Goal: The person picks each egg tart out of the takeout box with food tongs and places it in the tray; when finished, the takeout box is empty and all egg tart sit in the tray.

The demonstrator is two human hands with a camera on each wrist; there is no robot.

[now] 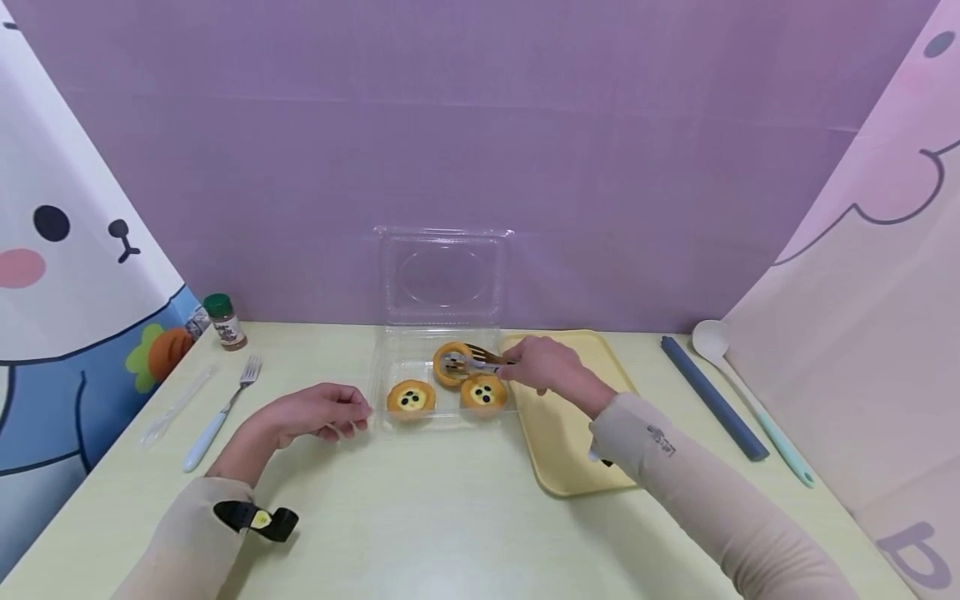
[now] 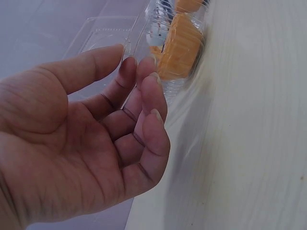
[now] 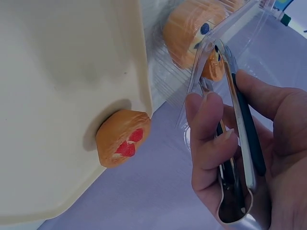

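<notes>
My right hand [image 1: 543, 364] grips metal food tongs [image 3: 245, 139] with dark grips. Their ends are at the rear one of three round tarts, a tart [image 1: 444, 379] with dark berries, inside a clear plastic container [image 1: 442, 414]. Two more berry tarts sit in front, a left tart [image 1: 411, 398] and a right tart [image 1: 483, 392]. At the container's left side my left hand [image 1: 318, 412] has loosely curled fingers, with thumb and index tips by the rim; whether they touch it is unclear. A tart with red topping [image 3: 123, 139] sits on the yellow tray [image 3: 62, 110], hidden in the head view.
The container's lid [image 1: 444, 279] stands open at the back. Leftward lie a fork [image 1: 225, 412], a clear plastic utensil [image 1: 176, 408] and a green-capped jar [image 1: 225, 322]. On the right are a dark blue bar [image 1: 712, 396] and a long-handled spoon [image 1: 753, 404].
</notes>
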